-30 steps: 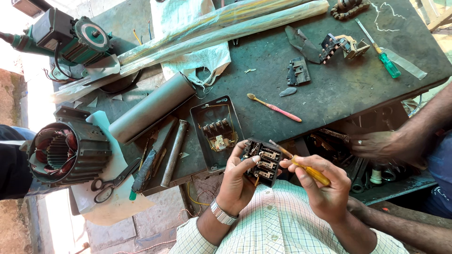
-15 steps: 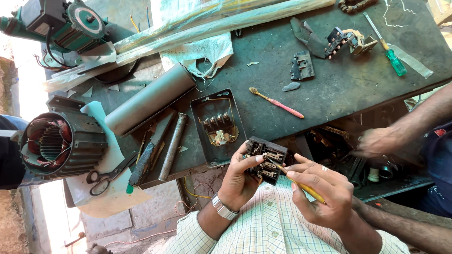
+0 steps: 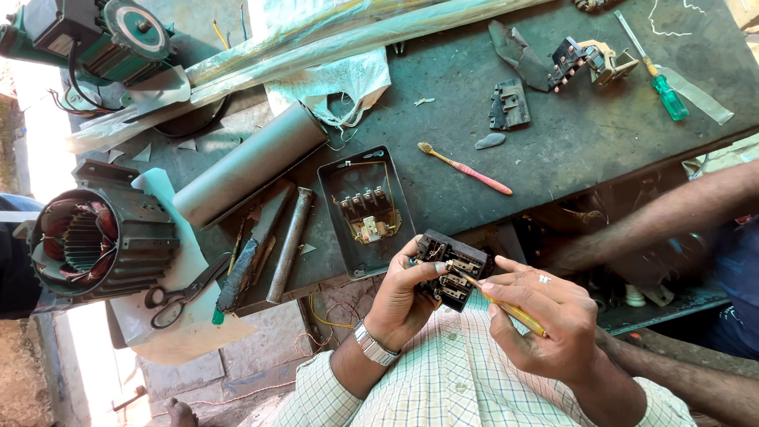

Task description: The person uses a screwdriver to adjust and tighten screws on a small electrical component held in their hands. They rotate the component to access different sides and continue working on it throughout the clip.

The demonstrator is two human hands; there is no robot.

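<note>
My left hand (image 3: 407,296) grips a small black electrical switch block (image 3: 455,269) with metal contacts, held just in front of the workbench edge. My right hand (image 3: 545,316) holds a yellow-handled screwdriver (image 3: 510,308), its tip resting on the block's contacts. A watch sits on my left wrist. Just above the block lies an open black switch box (image 3: 366,209) with terminals inside.
On the dark bench (image 3: 553,142) lie a pink toothbrush (image 3: 465,168), a green screwdriver (image 3: 662,79), black switch parts (image 3: 506,107), a grey tube (image 3: 249,162), a metal rod (image 3: 289,243) and scissors (image 3: 183,291). A motor stator (image 3: 91,241) stands left. Another person's arm (image 3: 672,217) reaches under the bench at right.
The view has shifted slightly. My hands stay on the switch block, and the screwdriver tip has moved a little on its contacts. The other person's arm stays at the right.
</note>
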